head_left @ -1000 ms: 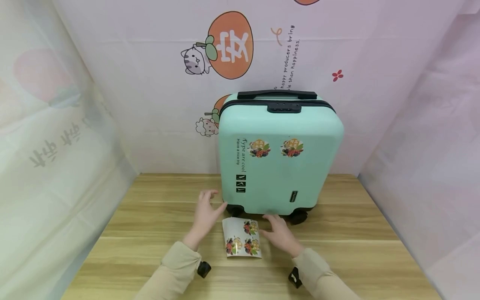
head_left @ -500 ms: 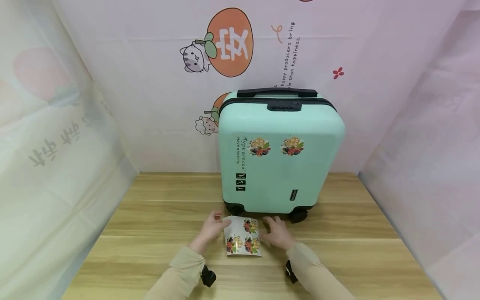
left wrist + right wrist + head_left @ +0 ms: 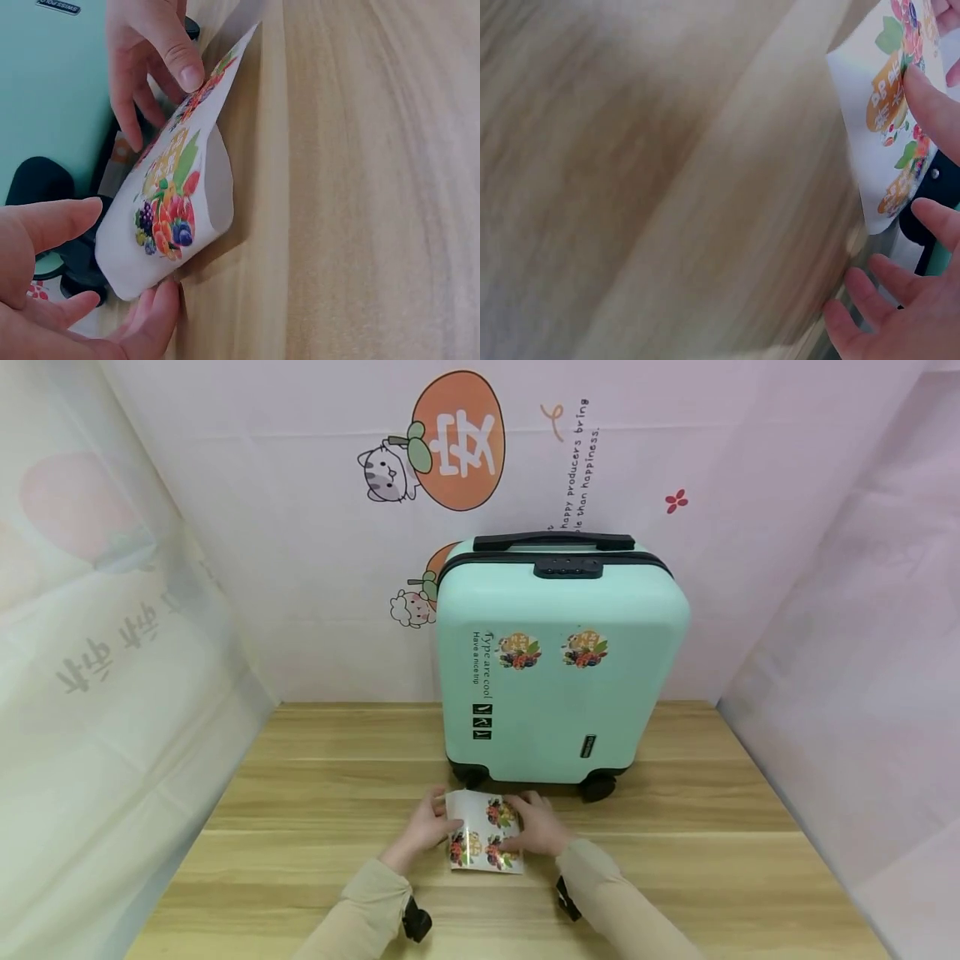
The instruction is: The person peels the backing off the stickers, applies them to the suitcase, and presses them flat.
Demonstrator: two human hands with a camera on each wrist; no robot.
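Now both hands are at the curved sticker sheet (image 3: 471,814), on the desk (image 3: 300,835) just in front of the upright mint suitcase (image 3: 555,710)! Left hand (image 3: 426,827): thumb and fingers apart, fingertips at the sheet's edge. Right hand (image 3: 542,828): fingers spread, thumb over a printed fruit design, contact hard to tell. Two fruit stickers (image 3: 585,649) show on the suitcase's front.
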